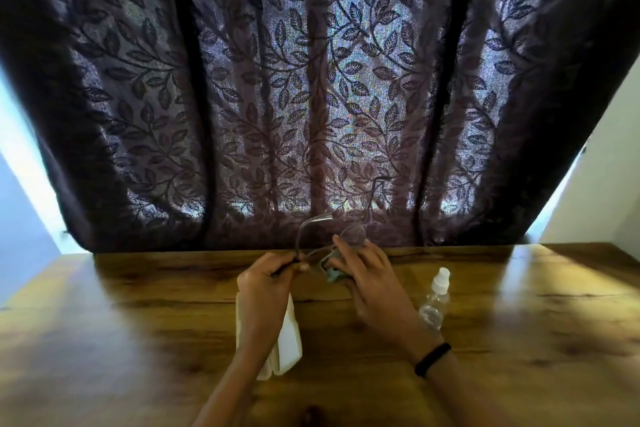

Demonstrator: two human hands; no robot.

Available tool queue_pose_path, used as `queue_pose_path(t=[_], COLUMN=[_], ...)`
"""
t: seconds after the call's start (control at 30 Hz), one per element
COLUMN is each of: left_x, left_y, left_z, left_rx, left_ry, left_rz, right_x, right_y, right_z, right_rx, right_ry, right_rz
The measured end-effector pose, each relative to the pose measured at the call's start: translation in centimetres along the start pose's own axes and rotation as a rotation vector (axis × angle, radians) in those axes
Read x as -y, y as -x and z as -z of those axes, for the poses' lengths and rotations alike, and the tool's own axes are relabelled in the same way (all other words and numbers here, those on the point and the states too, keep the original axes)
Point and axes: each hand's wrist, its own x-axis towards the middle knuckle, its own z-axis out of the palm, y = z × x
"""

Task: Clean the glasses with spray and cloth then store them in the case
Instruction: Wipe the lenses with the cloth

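Observation:
Thin-framed glasses (313, 229) are held up above the far edge of the wooden table (138, 322), with their arms pointing away. My left hand (268, 279) pinches the frame at its left side. My right hand (363, 274) grips a small grey-green cloth (333, 272) against the right lens, its thumb on the lens. A clear spray bottle (434, 302) with a white cap lies on the table just right of my right wrist. A white case (287, 336) lies under my left forearm, partly hidden by it.
A dark leaf-patterned curtain (311, 97) hangs right behind the table's far edge. Pale walls show at both sides. A black band (433, 359) circles my right wrist.

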Motion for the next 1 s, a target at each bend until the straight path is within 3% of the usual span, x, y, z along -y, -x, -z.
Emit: queue_pose_path(t=[0.17,0.33,0.67,1.0], left_x=[-0.3,-0.9,-0.9,-0.7], left_y=[0.0,0.0,0.4,0.6], left_z=[0.1,-0.3,-0.7,-0.8], left_rx=[0.01,0.009,0.057,0.028], left_ry=[-0.013,-0.012,0.003,-0.003], left_rz=[-0.047,-0.063,-0.106,-0.092], right_x=[-0.5,0.7,1.5,0.4], right_y=[0.2,0.4,0.0,-0.2], right_z=[0.2,0.1,-0.8,-1.1], right_rx=[0.07,0.092,0.024,0.005], right_ry=[0.093,0.014,0.053,0.181], right_rz=[-0.032,-0.008,0.03,-0.074])
